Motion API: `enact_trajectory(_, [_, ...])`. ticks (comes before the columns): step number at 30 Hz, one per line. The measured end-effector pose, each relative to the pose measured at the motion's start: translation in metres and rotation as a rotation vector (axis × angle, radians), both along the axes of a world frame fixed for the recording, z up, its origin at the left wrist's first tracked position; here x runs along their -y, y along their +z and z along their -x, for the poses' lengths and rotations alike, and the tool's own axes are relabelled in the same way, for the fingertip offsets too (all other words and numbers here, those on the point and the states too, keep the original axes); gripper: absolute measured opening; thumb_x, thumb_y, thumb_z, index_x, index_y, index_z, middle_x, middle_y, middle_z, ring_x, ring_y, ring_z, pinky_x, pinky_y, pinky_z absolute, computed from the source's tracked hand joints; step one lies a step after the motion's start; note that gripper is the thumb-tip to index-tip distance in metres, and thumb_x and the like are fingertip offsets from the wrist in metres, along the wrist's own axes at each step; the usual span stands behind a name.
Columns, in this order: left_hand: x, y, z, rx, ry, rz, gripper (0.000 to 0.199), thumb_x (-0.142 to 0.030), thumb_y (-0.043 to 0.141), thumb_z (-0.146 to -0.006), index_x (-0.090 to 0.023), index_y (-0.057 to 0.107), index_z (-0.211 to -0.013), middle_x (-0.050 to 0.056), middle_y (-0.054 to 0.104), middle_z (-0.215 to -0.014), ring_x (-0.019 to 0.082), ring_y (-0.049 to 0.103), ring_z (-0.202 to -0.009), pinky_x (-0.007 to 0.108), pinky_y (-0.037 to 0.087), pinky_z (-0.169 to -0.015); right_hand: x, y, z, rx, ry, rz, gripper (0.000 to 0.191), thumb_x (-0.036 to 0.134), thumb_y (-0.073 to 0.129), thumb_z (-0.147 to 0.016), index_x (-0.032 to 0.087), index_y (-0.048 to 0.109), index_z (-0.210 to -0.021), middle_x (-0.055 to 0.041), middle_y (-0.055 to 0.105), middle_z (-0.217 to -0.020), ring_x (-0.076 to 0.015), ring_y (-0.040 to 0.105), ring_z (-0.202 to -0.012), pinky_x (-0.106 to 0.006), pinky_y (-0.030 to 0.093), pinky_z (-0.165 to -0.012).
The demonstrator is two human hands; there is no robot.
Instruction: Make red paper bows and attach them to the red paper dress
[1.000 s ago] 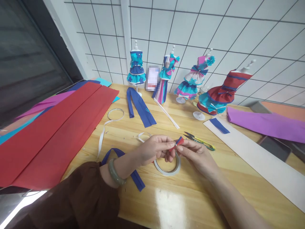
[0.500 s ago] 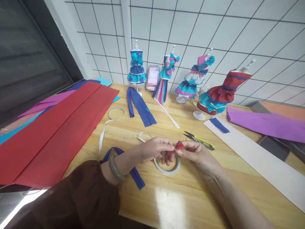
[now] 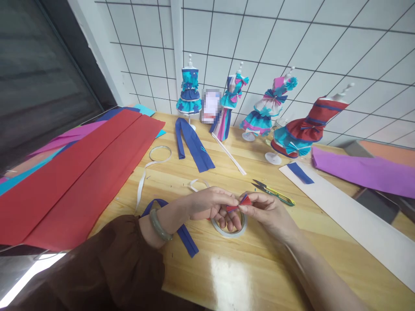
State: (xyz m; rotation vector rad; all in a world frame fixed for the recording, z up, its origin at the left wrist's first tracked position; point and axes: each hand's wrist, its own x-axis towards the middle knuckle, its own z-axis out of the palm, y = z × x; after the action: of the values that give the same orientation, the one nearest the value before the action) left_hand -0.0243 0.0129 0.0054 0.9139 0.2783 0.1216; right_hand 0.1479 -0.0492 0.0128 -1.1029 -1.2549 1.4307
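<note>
A small red bow with blue edges [image 3: 245,200] is held between both hands, above the tape roll [image 3: 231,233]. My left hand [image 3: 215,205] pinches its left side with thumb and forefinger, the other fingers spread below. My right hand [image 3: 264,208] grips the bow's right side between thumb and fingers. Yellow-green snips [image 3: 275,192] lie just beyond my right hand. A dark blue strip [image 3: 188,242] passes under my left forearm. Past my left hand lies a white ribbon loop [image 3: 198,185].
Four dressed mannequins, including a red-and-teal one [image 3: 309,125], stand along the back. Red sheets [image 3: 87,172] cover the left side. A long white sheet [image 3: 343,216] and purple cloth [image 3: 372,172] lie right. Folded blue fabric [image 3: 196,149] lies behind the hands.
The fingers of my left hand below the bow have spread further and shifted right. The bow has turned slightly in the grip. The whole view has shifted a little.
</note>
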Motion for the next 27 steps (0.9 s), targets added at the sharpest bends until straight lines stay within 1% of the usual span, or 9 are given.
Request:
enact_trajectory(3, [-0.0002,-0.0018,-0.0002,0.051,-0.038,0.056,0.018,-0.027,0.047,-0.079,-0.01,0.054,-0.081,0.01,0.066,-0.065,0.013,0.06,-0.051,0.019,0.04,-0.042,0.0008,0.0013,0.0018,0.014,0.0,-0.078,0.005,0.018,0.069,-0.068,0.023,0.068,-0.07,0.002,0.065,-0.073,-0.0101,0.058,-0.069,-0.021,0.045,-0.069])
enact_trajectory(8, [-0.0018,-0.005,-0.0016,0.079,-0.127,0.14,0.019,-0.031,0.05,-0.076,-0.012,0.053,-0.08,0.01,0.068,-0.068,0.015,0.062,-0.054,0.022,0.045,-0.046,0.0023,0.0027,0.0035,0.026,-0.002,-0.145,0.009,0.016,0.068,-0.069,0.024,0.067,-0.071,0.0026,0.062,-0.073,-0.009,0.056,-0.067,-0.019,0.045,-0.065])
enact_trajectory(14, [-0.0051,-0.0082,-0.0006,0.066,-0.213,0.135,0.024,-0.035,0.05,-0.077,-0.013,0.052,-0.085,0.01,0.069,-0.073,0.018,0.064,-0.06,0.024,0.047,-0.048,0.0041,0.0039,0.0045,0.026,0.012,-0.173,0.008,0.016,0.067,-0.07,0.024,0.066,-0.073,0.0016,0.062,-0.074,-0.0104,0.056,-0.069,-0.02,0.045,-0.064])
enact_trajectory(15, [-0.0051,-0.0086,-0.0005,0.053,-0.237,0.127,0.027,-0.038,0.048,-0.078,-0.012,0.053,-0.084,0.011,0.069,-0.074,0.018,0.065,-0.061,0.024,0.047,-0.049,0.0044,0.0038,0.0039,0.029,-0.003,-0.171,0.008,0.017,0.067,-0.071,0.024,0.065,-0.073,0.0017,0.062,-0.073,-0.0104,0.056,-0.067,-0.021,0.045,-0.063])
enact_trajectory(18, [-0.0036,-0.0084,-0.001,0.009,-0.341,0.122,0.044,-0.053,0.04,-0.079,-0.011,0.055,-0.079,0.012,0.068,-0.074,0.019,0.065,-0.065,0.025,0.048,-0.05,0.0049,0.0031,0.0012,0.049,-0.049,-0.164,0.008,0.018,0.067,-0.071,0.024,0.064,-0.073,0.0018,0.061,-0.072,-0.0105,0.055,-0.066,-0.021,0.045,-0.061])
enact_trajectory(19, [-0.0029,-0.0076,-0.0012,0.002,-0.354,0.121,0.048,-0.056,0.039,-0.078,-0.011,0.055,-0.078,0.013,0.068,-0.074,0.02,0.065,-0.065,0.026,0.048,-0.05,0.005,0.0028,0.0004,0.056,-0.059,-0.161,0.007,0.019,0.068,-0.07,0.024,0.064,-0.073,0.0017,0.061,-0.072,-0.0107,0.055,-0.066,-0.021,0.045,-0.061])
enact_trajectory(20, [-0.0021,-0.0065,-0.0012,0.001,-0.341,0.116,0.047,-0.056,0.039,-0.078,-0.011,0.055,-0.077,0.012,0.068,-0.073,0.02,0.065,-0.064,0.026,0.048,-0.05,0.0051,0.0027,-0.0001,0.063,-0.065,-0.158,0.006,0.02,0.068,-0.07,0.024,0.064,-0.073,0.0014,0.061,-0.072,-0.0111,0.055,-0.066,-0.021,0.045,-0.061])
enact_trajectory(24, [0.0004,-0.0005,-0.0002,-0.003,-0.214,0.082,0.035,-0.046,0.043,-0.08,-0.013,0.054,-0.076,0.01,0.068,-0.067,0.017,0.064,-0.059,0.023,0.046,-0.048,0.0052,0.0025,-0.0001,0.082,-0.093,-0.151,0.007,0.023,0.07,-0.068,0.023,0.064,-0.071,0.0,0.061,-0.072,-0.0132,0.056,-0.066,-0.024,0.046,-0.062])
enact_trajectory(27, [0.0004,0.0011,0.0002,0.0,-0.191,0.088,0.032,-0.045,0.045,-0.079,-0.014,0.053,-0.077,0.009,0.067,-0.066,0.017,0.063,-0.058,0.023,0.046,-0.048,0.005,0.0023,0.0002,0.098,-0.099,-0.17,0.006,0.023,0.069,-0.068,0.023,0.063,-0.07,-0.0014,0.062,-0.075,-0.0148,0.056,-0.069,-0.027,0.047,-0.064])
